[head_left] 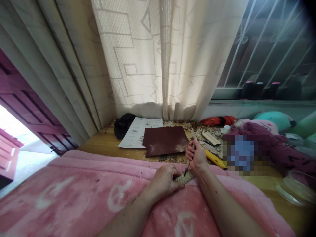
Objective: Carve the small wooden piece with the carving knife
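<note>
My left hand (167, 180) grips the left end of a small pale carved piece (185, 178) with a scale-like crosshatch pattern, low over a pink blanket (98, 197). Closed round a thin carving tool (187, 164), my right hand (197, 155) holds it steeply, its dark tip pointing down at the piece's upper side. Whether the tip touches the surface is too small to tell. Just beyond my right hand lies a dark brown sheet (165, 141).
Wood shavings (195, 126) cover the wooden table (103, 140) behind. Around lie printed paper (137, 131), a black bag (123, 125), a pale block (211, 138), a yellow-handled tool (216, 159), a red cloth item (218, 120), plush items (274, 121) and a clear bowl (296, 187).
</note>
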### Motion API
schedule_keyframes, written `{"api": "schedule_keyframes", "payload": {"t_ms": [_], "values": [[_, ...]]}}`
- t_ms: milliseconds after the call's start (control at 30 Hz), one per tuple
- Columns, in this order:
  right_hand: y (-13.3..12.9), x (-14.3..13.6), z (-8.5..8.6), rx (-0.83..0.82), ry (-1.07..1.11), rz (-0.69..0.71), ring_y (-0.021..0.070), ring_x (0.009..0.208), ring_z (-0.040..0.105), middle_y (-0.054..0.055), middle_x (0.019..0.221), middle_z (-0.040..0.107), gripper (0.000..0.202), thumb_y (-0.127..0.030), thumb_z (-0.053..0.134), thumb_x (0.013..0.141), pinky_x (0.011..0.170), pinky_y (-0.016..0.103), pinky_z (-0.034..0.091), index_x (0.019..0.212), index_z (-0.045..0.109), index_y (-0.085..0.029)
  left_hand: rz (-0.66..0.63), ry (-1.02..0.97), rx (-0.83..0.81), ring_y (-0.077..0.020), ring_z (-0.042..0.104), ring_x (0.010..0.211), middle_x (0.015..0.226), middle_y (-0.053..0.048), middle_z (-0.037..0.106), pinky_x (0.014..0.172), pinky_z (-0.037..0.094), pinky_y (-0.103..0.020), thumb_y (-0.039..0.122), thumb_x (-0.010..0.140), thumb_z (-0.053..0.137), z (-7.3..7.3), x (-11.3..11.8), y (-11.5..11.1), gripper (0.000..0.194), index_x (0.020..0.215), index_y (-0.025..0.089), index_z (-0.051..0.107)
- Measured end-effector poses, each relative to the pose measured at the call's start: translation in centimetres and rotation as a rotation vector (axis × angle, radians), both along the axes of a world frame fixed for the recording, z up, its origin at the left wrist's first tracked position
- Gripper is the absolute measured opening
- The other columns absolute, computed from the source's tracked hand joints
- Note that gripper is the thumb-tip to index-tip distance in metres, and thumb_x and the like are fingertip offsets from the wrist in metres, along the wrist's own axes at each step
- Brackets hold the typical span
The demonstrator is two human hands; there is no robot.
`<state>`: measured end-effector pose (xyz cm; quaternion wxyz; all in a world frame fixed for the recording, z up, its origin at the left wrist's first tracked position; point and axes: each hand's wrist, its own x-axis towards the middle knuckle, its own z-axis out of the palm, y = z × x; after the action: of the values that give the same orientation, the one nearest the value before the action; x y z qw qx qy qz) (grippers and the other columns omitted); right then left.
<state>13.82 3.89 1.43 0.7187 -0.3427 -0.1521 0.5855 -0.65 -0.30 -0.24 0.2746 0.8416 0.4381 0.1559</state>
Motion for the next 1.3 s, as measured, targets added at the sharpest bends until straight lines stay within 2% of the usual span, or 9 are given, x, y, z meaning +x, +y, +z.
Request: {"api": "schedule_keyframes", "payload": {"t_ms": [167,400,633,1000,1300], "values": [[-0.1,0.0,0.1,0.014,-0.007,0.023,0.0028,0.027,0.016,-0.011,0.038,0.024,0.031,-0.043,0.054,0.075,0.026,0.014,0.011,0.061,0.041,-0.019,-0.011,0.000,-0.009,-0.0102,0.045,0.062,0.067,0.002,0.051,0.053,0.025,-0.022,0.032,0.062,0.068,0.1,0.0,0.0,0.017,0.066,0.016,0.064],[-0.1,-0.1,0.2,0.014,-0.025,0.026,0.0031,0.027,0.015,-0.011,0.038,0.023,0.030,-0.043,0.052,0.076,0.026,0.014,0.011,0.061,0.041,-0.019,-0.001,-0.010,-0.008,-0.0099,0.044,0.062,0.067,0.003,0.051,0.053,0.025,-0.022,0.031,0.059,0.070,0.2,0.0,0.0,0.018,0.065,0.016,0.062],[-0.2,-0.2,0.4,0.021,-0.044,0.017,0.0030,0.027,0.015,-0.011,0.038,0.023,0.035,-0.049,0.055,0.073,0.026,0.013,0.011,0.061,0.041,-0.019,0.002,-0.007,-0.021,-0.0098,0.044,0.062,0.067,0.003,0.051,0.053,0.025,-0.021,0.032,0.059,0.070,0.3,0.0,-0.1,0.019,0.065,0.016,0.062],[-0.3,-0.4,0.4,0.027,-0.082,0.017,0.0031,0.027,0.015,-0.011,0.037,0.023,0.036,-0.050,0.056,0.072,0.025,0.013,0.012,0.062,0.041,-0.019,0.003,-0.007,-0.020,-0.0097,0.045,0.062,0.066,0.003,0.051,0.053,0.024,-0.022,0.031,0.059,0.070,0.2,0.0,-0.1,0.017,0.064,0.016,0.063],[-0.3,-1.1,0.0,0.018,-0.170,-0.107,0.0032,0.028,0.015,-0.012,0.037,0.024,0.037,-0.052,0.057,0.070,0.025,0.013,0.012,0.062,0.040,-0.020,0.010,0.005,-0.064,-0.0104,0.046,0.063,0.069,0.003,0.054,0.054,0.026,-0.022,0.032,0.061,0.068,0.0,-0.1,-0.1,0.019,0.069,0.016,0.064]]}}
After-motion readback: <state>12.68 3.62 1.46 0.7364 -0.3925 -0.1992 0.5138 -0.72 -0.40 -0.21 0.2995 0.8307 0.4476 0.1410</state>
